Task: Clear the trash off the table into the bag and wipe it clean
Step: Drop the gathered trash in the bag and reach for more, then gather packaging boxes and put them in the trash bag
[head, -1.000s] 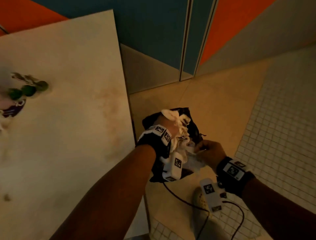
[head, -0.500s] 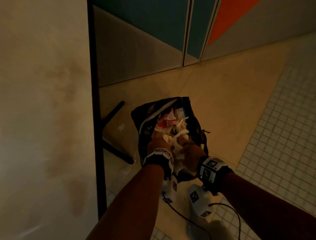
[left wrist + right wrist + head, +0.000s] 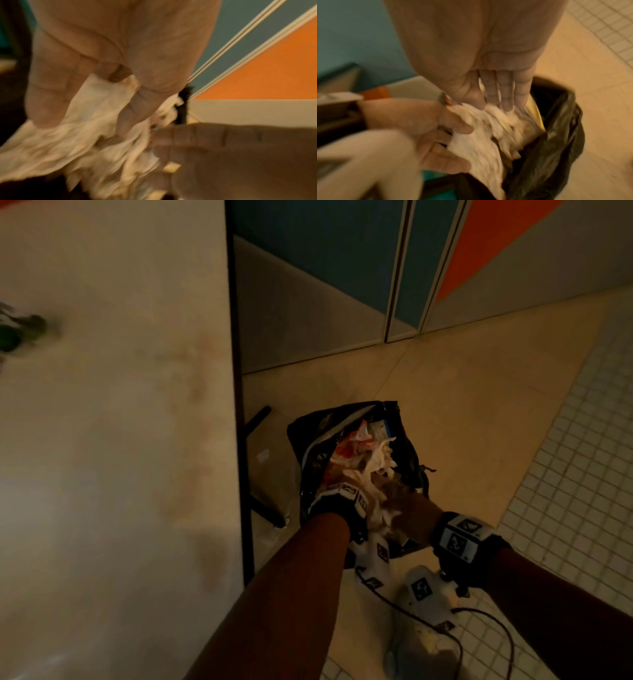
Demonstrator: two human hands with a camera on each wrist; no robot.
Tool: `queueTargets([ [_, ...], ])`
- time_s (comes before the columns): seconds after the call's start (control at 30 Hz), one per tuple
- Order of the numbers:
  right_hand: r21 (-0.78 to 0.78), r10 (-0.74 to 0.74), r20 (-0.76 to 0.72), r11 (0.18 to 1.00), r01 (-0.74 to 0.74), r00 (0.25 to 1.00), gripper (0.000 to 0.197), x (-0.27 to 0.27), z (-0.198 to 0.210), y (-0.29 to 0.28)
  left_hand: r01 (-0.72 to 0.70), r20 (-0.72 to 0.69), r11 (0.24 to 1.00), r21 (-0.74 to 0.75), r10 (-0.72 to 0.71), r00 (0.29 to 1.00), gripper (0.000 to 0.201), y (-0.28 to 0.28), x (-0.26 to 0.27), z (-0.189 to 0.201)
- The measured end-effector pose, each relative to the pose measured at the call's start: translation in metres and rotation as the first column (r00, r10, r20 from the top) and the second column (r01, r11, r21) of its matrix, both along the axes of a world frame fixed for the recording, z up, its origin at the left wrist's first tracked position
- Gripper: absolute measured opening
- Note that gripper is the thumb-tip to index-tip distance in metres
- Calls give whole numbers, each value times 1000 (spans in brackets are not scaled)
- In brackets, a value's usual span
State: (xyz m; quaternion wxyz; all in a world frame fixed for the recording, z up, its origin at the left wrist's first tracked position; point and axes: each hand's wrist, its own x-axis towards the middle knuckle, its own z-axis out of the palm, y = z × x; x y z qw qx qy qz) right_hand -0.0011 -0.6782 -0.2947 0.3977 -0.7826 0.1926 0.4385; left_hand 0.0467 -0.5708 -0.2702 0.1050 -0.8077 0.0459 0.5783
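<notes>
Both hands are at the mouth of the black bag (image 3: 409, 463), which sits on the floor (image 3: 462, 412) just right of the table (image 3: 113, 412), near its leg.

Left hand (image 3: 96, 65): fingers curled around a wad of crumpled white paper (image 3: 96, 135), thumb pressing it from the side. In the head view only its wrist end shows at the bag's near rim.

Right hand (image 3: 488, 83): fingers straight and pressed together, pointing down, tips touching the same paper wad (image 3: 481, 132) from above. It is not wrapped around anything.

The paper is over the bag opening, partly inside and touching both hands. More trash lies deeper in the bag: red-and-white wrappers (image 3: 349, 446) and other scraps, too blurred to name.

On the table, reddish-brown stains (image 3: 191, 392) run along the right side. At the far left edge is a dark green object (image 3: 17, 332), blurred, so I can't tell what it is.

Wrist views are motion-blurred; finger detail is limited.
</notes>
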Motion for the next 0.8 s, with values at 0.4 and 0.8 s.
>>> queueTargets([
  [0.4,287,-351,92,905,313,932,23,17,162,-17,-313,230,808,-499,471,851,54,42,32,144],
  [0.8,306,-195,433,950,60,880,15,47,266,173,-320,318,627,-710,691,649,22,309,44,295],
])
